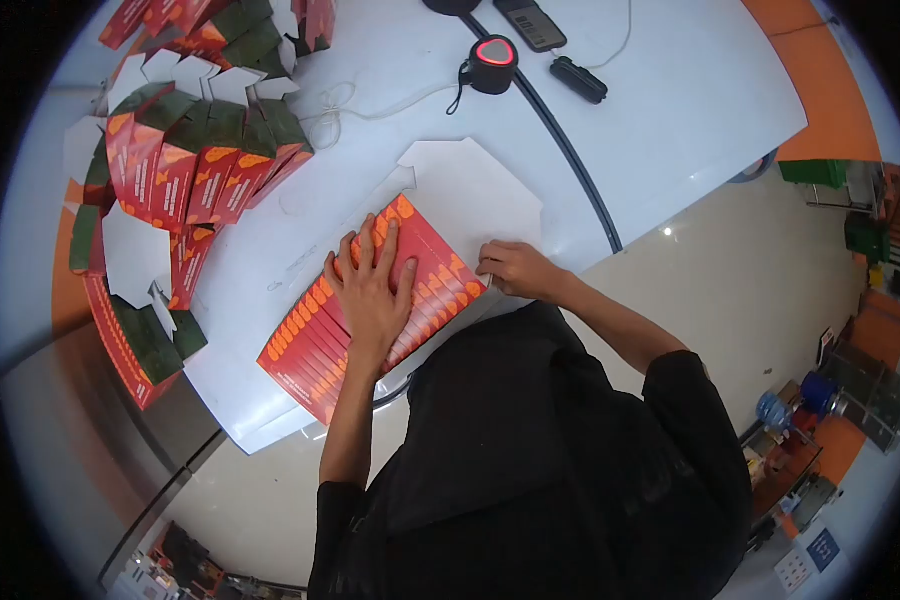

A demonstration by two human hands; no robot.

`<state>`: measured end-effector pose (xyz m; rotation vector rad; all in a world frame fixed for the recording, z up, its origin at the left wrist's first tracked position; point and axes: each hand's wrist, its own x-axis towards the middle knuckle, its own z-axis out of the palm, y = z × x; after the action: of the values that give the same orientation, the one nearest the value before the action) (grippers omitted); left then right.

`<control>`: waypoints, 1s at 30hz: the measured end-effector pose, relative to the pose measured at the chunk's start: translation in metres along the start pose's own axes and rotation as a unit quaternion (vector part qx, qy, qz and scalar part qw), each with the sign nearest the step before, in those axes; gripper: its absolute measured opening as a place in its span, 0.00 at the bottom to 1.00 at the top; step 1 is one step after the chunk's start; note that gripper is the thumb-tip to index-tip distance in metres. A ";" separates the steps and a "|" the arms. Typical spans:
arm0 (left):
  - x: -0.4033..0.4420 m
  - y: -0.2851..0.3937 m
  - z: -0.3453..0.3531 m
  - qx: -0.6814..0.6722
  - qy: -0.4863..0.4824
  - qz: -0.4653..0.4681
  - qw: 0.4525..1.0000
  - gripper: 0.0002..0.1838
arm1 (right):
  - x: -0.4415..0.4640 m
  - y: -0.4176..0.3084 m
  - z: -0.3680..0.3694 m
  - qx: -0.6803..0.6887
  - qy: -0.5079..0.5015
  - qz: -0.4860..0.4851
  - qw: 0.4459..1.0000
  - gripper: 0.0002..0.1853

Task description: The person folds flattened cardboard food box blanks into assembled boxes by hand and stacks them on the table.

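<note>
My left hand point(373, 280) lies spread and flat, not grasping, on a fanned row of red-orange cartons point(432, 270). My right hand point(515, 270) has curled fingers at the row's right-hand corner; whether they pinch it, cannot tell. Row is near the surface's point(670, 110) front edge, before my body; long axis diagonal, near left to far right. White card point(480, 185) extends beyond the far end. Farther left: piled red-and-green cartons point(205, 165). Farther ahead: black round device point(492, 68), red light lit.
</note>
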<state>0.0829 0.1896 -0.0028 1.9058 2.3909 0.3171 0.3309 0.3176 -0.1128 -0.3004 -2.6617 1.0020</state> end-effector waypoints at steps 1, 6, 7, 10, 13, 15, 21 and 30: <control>-0.001 -0.001 0.002 0.004 0.006 0.002 1.000 0.31 | -0.002 -0.002 0.006 0.019 0.012 0.004 1.000 0.07; -0.003 -0.001 0.007 0.012 0.019 -0.006 1.000 0.31 | -0.011 -0.010 0.022 0.104 -0.002 0.015 0.994 0.11; -0.003 -0.001 0.008 0.014 0.021 -0.006 1.000 0.31 | -0.012 -0.011 0.023 0.105 -0.009 0.019 0.994 0.13; -0.003 0.003 0.002 0.003 0.016 -0.009 1.000 0.32 | -0.010 -0.022 0.012 0.124 -0.015 0.064 0.990 0.17; 0.008 0.000 -0.013 -0.062 -0.016 -0.037 0.997 0.32 | -0.006 -0.043 -0.005 0.098 0.035 0.077 0.992 0.23; 0.023 -0.008 -0.019 -0.149 -0.029 -0.023 0.988 0.31 | -0.007 -0.056 -0.001 0.110 0.089 0.086 0.986 0.25; 0.096 -0.024 -0.002 -0.280 -0.262 -0.031 0.923 0.29 | -0.018 -0.077 0.036 0.246 0.144 0.189 0.940 0.20; 0.068 -0.042 0.040 -0.194 -0.203 0.056 0.958 0.23 | 0.012 -0.087 -0.061 0.138 -0.063 0.187 0.971 0.19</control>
<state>0.0338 0.2518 -0.0451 1.7260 1.8082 0.3325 0.3316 0.2938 -0.0081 -0.7161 -2.5815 1.5323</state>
